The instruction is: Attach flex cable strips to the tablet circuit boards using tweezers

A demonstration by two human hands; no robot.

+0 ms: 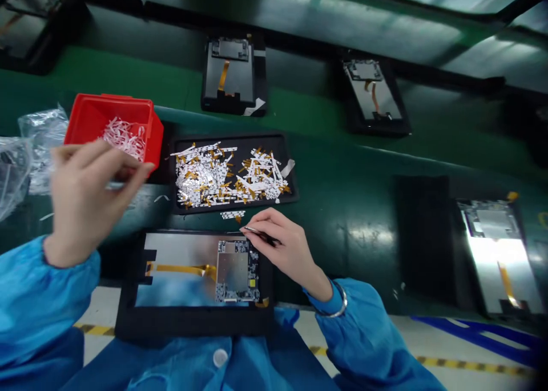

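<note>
Steel tweezers [259,235] sit clamped between the thumb and fingers of the person's right hand [287,248], their tips just above the top edge of a black tray [192,325] and near a small cluster of flex strips [232,214]. In that tray lies a display panel [180,248] with an orange ribbon cable [180,269] and a metal-shielded circuit board [236,271]. The left hand [89,200], slightly blurred, has its fingertips [137,168] pinched together in front of a red plastic bin [112,117]; anything between them is too small to tell. White strips [123,138] fill the bin's bottom. Beside it, a second black tray [286,168] is heaped with white-and-orange flex strips [214,177]. Clear plastic bags [43,134] lie at far left, and blue smock sleeves [55,288] cover both arms. Three more panels in black trays [233,74] rest along the green workbench [334,191].
</note>
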